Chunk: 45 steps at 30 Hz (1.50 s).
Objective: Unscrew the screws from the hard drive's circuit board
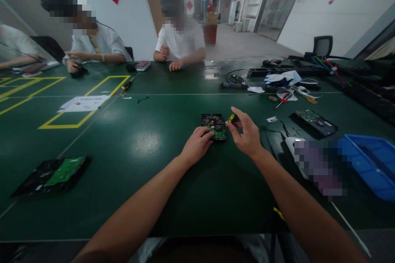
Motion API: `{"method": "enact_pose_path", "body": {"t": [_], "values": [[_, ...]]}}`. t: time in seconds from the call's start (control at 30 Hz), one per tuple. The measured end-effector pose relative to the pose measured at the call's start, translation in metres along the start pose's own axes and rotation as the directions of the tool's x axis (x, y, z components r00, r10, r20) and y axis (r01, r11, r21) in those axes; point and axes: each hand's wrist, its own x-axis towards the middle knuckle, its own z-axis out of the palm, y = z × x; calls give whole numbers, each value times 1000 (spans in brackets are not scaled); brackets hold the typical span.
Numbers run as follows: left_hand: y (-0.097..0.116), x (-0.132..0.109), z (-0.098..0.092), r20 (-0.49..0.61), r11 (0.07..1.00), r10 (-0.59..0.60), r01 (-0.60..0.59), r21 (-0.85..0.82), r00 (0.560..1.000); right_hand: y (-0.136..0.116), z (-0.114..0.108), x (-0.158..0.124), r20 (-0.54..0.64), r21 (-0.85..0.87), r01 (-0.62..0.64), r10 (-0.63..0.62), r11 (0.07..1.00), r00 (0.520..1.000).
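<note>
A black hard drive with a green circuit board lies on the green table in front of me. My left hand rests on its near left corner, fingers curled against it. Just right of the drive, my right hand is closed around a small screwdriver with a yellow-and-black handle, held above the drive's right edge.
Another hard drive lies at the near left, a third at the right. A blue tray sits at the right edge. Tools, cables and cloth clutter the far right. Two people sit across the table; a paper sheet lies within yellow markings.
</note>
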Motion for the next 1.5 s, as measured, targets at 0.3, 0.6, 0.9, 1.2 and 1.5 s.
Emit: {"method": "enact_pose_path", "body": {"t": [0.3, 0.6, 0.9, 1.2, 1.5], "values": [[-1, 0, 1, -1, 1000, -5, 5, -9, 1000, 3, 0, -2, 3, 14, -24, 24, 1000, 1000], [0, 0, 0, 0, 1000, -5, 5, 1, 1000, 4, 1, -3, -5, 17, -31, 31, 999, 999], [-3, -1, 2, 1, 1000, -5, 5, -2, 1000, 4, 1, 0, 5, -14, -42, 42, 999, 999], [-1, 0, 0, 8, 1000, -9, 10, -14, 1000, -3, -1, 8, 30, -70, 2, 0, 998, 1000], [-1, -1, 1, 13, 1000, -11, 11, -9, 1000, -9, -7, 9, -97, -132, 20, -33, 991, 995]]}}
